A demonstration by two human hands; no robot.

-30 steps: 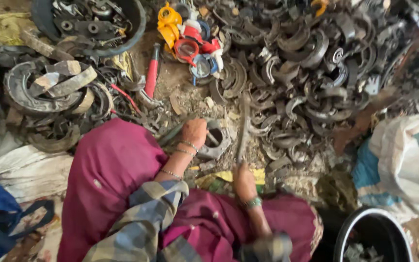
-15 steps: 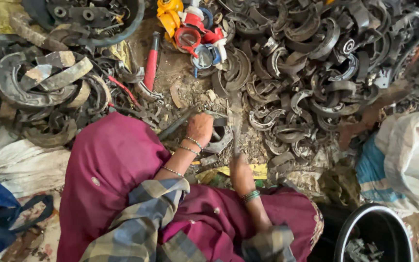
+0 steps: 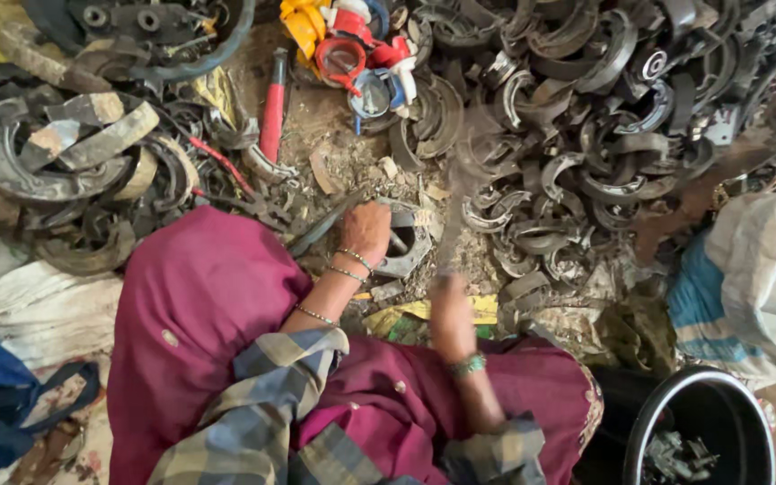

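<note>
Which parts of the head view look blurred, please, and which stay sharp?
In the head view, the right hand and the long tool it swings are smeared by motion; the left hand on the metal part is sharp; the lighting is soft, without glare.

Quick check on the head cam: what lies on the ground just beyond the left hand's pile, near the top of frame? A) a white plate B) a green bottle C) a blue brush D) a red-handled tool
D: a red-handled tool lies on the dirt beyond the left hand, beside the heap of curved metal scrap pieces.
</note>
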